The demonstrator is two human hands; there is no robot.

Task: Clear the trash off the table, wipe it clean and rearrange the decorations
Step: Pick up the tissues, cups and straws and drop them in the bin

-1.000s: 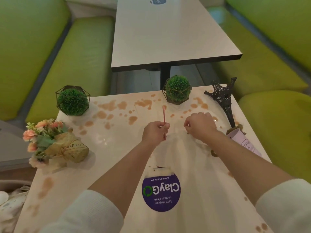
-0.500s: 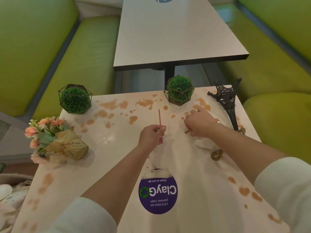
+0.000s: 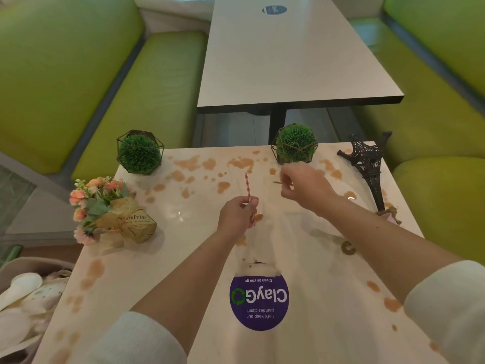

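My left hand [image 3: 237, 214] grips a red-and-white striped straw [image 3: 248, 190] upright over the middle of the stained table [image 3: 162, 258]. My right hand [image 3: 304, 185] pinches a thin brown stick [image 3: 278, 182] just in front of the right green ball plant [image 3: 294, 144]. A second ball plant in a wire frame [image 3: 139, 152] stands at the far left corner. The flower bouquet in paper wrap [image 3: 112, 211] lies at the left edge. A black Eiffel tower model [image 3: 367, 164] leans at the right edge. Brown spill spots [image 3: 189, 162] cover the tabletop.
A purple round sticker [image 3: 259, 302] sits near the front. A small brown ring-shaped scrap [image 3: 348, 248] lies under my right forearm. A bin with white trash [image 3: 23, 306] is at lower left. Green benches [image 3: 141, 88] and another table [image 3: 283, 53] lie beyond.
My right hand lifted off the table and moved toward the far edge with the thin stick pinched in it. My left hand kept the straw nearly in place.
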